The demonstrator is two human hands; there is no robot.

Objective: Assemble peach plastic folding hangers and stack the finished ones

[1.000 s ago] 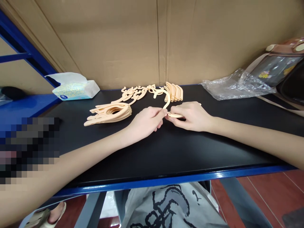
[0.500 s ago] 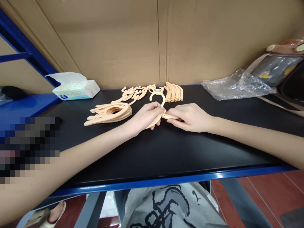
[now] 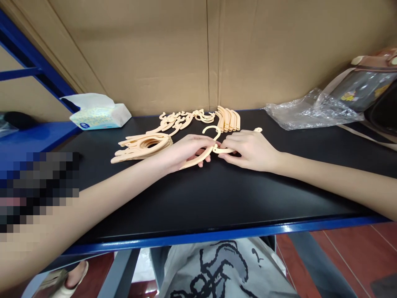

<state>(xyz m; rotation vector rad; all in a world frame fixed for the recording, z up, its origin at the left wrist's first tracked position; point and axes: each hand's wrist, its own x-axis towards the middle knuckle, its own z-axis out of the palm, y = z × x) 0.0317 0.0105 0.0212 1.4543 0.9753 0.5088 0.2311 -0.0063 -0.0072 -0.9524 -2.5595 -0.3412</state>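
My left hand (image 3: 192, 150) is closed on a cream hanger piece (image 3: 198, 160) that has a curved hook (image 3: 212, 129) at its top. My right hand (image 3: 248, 149) grips a second cream arm piece (image 3: 223, 150), whose far end pokes out beyond the knuckles. The two pieces meet between my fingertips, just below the hook; whether they are joined cannot be made out. Left of my left hand lies a stack of cream hangers (image 3: 142, 147). Loose hook pieces (image 3: 176, 121) and a row of curved arm pieces (image 3: 228, 119) lie behind my hands.
A tissue pack (image 3: 101, 116) sits at the back left of the black table (image 3: 198, 203). Crumpled clear plastic (image 3: 310, 111) and a bottle with a strap (image 3: 359, 89) are at the right. Cardboard (image 3: 149, 54) stands behind. A person's foot (image 3: 76, 275) shows below left.
The hook has tilted and shifted slightly right. More of the left hanger piece shows below my left hand, and the far end of the right piece now shows past my right hand.
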